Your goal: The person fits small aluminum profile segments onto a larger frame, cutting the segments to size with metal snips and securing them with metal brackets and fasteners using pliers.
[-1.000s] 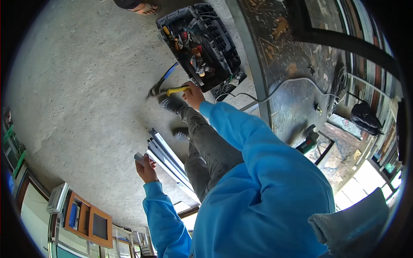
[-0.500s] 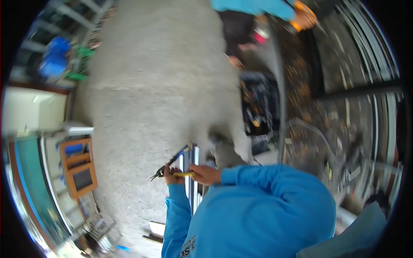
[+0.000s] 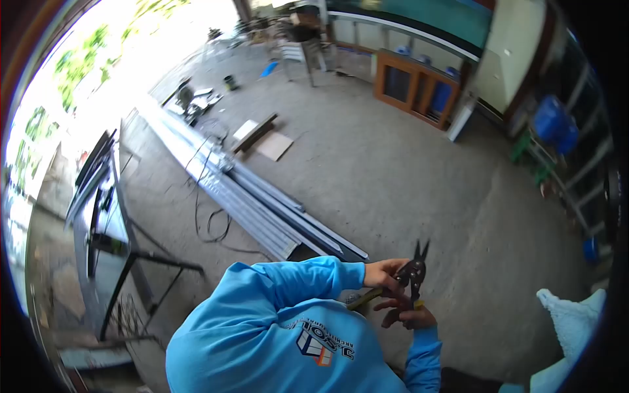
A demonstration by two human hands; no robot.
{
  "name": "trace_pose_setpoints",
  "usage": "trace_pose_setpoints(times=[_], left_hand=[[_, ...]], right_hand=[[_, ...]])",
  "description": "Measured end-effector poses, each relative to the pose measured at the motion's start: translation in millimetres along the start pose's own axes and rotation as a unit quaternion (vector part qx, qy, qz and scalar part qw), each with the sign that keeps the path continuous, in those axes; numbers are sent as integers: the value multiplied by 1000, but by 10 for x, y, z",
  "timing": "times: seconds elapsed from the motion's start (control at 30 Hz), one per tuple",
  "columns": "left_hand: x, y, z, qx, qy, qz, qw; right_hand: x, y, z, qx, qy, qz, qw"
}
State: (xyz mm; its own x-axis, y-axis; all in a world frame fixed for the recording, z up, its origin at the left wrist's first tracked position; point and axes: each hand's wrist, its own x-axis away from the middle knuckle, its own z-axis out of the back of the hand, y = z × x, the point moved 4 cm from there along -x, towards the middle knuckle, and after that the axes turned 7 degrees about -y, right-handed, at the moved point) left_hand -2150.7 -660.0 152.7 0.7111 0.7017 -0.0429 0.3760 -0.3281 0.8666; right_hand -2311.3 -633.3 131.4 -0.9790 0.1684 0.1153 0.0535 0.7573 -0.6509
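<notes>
Tin snips [image 3: 415,271] with dark, narrow, pointed jaws are up in front of my chest, the jaws parted and aimed away from me. My left hand [image 3: 386,274] is closed around them near the pivot, and an olive-yellow handle [image 3: 364,299] sticks out below it toward my body. Just below, my right hand [image 3: 411,316] holds the other handle, where a bit of yellow shows at the fingers. Some of its fingers are bent toward the left hand. The handles are partly hidden by my fingers.
Long metal profiles [image 3: 236,196] lie on the concrete floor ahead, with a black cable [image 3: 216,226] beside them. A dark-legged table [image 3: 131,262] is at left. Wooden boards [image 3: 272,144] lie beyond the profiles. A brown wooden cabinet [image 3: 413,92] stands at the wall.
My view has swung left, from the tool box and another person toward the metal profiles and the bright opening. Both hands still hold the tin snips, whose jaws now point up in view.
</notes>
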Motion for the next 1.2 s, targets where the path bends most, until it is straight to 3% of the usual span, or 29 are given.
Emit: trace_pose_setpoints(times=[0.03, 0.1, 0.17, 0.23, 0.3, 0.43, 0.47, 0.5, 0.53, 0.57, 0.63, 0.7, 0.77, 0.8, 0.83, 0.9, 0.97, 1.03, 1.1, 1.2], left_hand=[[-19, 142, -114, -37, -18, -12, 999], [200, 443, -119, -97, 34, -44, 994], [595, 694, 50, -283, 95, -84, 951], [850, 870, 198, -191, 189, -186, 945], [1200, 1112, 240, -244, 246, -235, 908], [2153, 1490, 448, -356, 342, -318, 809], [2402, 1531, 549, -390, 376, -331, 772], [2705, 1566, 648, -421, 409, -343, 733], [3002, 1590, 750, -402, 438, -343, 727], [3278, 1637, 823, -418, 466, -392, 674], [3752, 1703, 981, -425, 505, -406, 632], [4182, 1714, 1155, -407, 538, -388, 628], [4609, 1623, 1361, -278, 593, -450, 607], [4828, 1586, 1418, -124, 585, -492, 633], [5098, 1480, 1513, -73, 603, -513, 607], [5646, 1374, 1542, -11, 650, -536, 538], [6122, 1230, 1498, 47, 675, -545, 496], [6491, 1039, 1415, 75, 769, -464, 432], [6667, 1014, 1234, 119, 778, -452, 421], [6933, 769, 1204, 150, 789, -433, 410]], right_hand=[[9, 3, -29, -12, -38, -33, 999], [-168, -93, -220, -21, -76, -84, 993], [-635, -234, -498, 122, -56, -64, 989], [-1061, -235, -553, 134, -91, -94, 982], [-1417, -99, -670, 130, -58, -98, 985], [-2293, 102, -1060, 210, -108, -99, 967], [-2582, 23, -1391, 150, -122, -16, 981], [-2846, 77, -1475, 154, -122, -26, 980], [-3118, 152, -1545, 187, -124, -25, 974], [-3384, 224, -1602, 220, -126, -25, 967], [-3874, 335, -1542, 390, -95, 2, 916], [-4362, 304, -1786, 423, -100, -42, 899], [-4786, 377, -2004, 465, -134, -24, 875], [-4998, 411, -2101, 504, -168, -1, 847], [-5183, 466, -2109, 506, -169, -4, 846], [-5482, 550, -2135, 635, -216, 109, 733], [-5764, 750, -2082, 609, -209, 77, 761], [-6039, 973, -1927, 609, -191, 0, 770], [-6292, 1086, -2109, 603, -201, 34, 771], [-6755, 1326, -2133, 616, -231, -44, 752]])
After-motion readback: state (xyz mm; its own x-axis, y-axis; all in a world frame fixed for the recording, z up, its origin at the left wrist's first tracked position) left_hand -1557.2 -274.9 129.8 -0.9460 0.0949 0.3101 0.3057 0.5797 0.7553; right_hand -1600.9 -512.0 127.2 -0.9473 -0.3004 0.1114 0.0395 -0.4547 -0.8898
